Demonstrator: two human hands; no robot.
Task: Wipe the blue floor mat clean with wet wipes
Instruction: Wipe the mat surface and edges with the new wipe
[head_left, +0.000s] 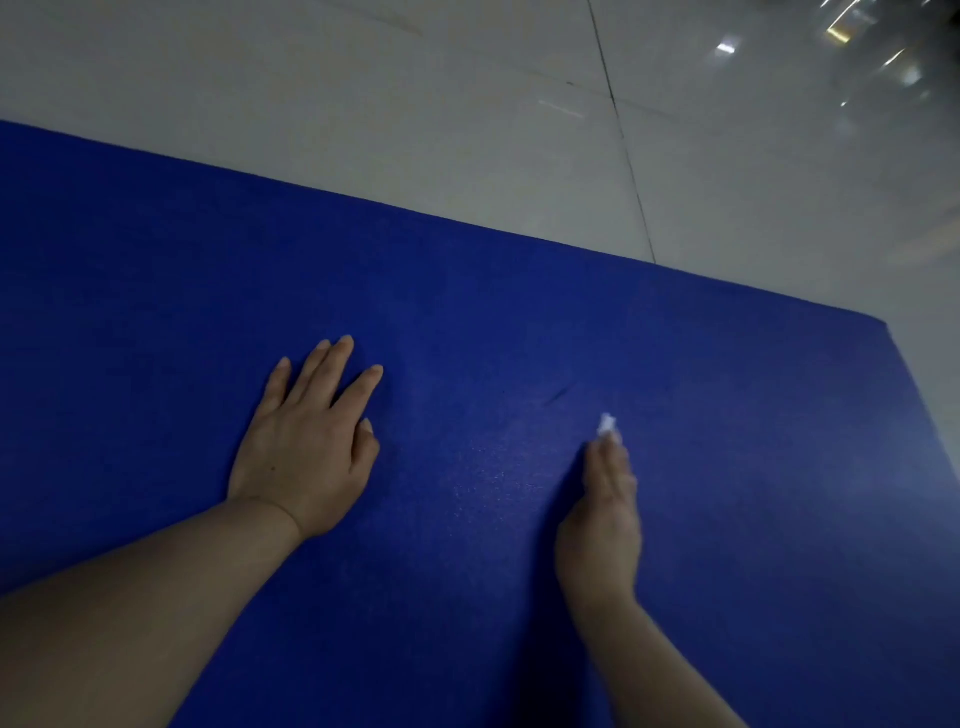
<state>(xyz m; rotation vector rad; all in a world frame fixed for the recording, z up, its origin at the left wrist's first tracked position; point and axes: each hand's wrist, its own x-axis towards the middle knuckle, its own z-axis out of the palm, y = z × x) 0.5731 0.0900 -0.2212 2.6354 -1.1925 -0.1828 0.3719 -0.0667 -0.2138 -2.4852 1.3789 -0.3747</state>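
Head view looks down on the mat (519, 312), which lies flat on a pale tiled floor (467, 104) and fills most of the frame, its far edge running at a slant from upper left to right. The left hand (306, 447) rests palm down on the mat with fingers spread and straight, holding nothing; it seems to steady the mat or prop the person. The right hand (602, 519) is turned edge-on, blurred, well apart from the left. A small white bit of wipe (607, 425) shows at its fingertips, touching or just above the mat. Its grip appears to pinch that wipe, though the blur hides how the fingers lie.

As a judgement, wiping is in hand and somewhere in the middle. A faint speckled sheen lies on the mat between the hands, near the right one, which may be dampness from a pass. A short dark mark (558, 396) sits just beyond the wipe, uncleaned as yet. Nothing else tells wiped areas from unwiped ones, so the share done cannot be fixed. The far strip, the left side and the right corner look dry and are likely left to do.
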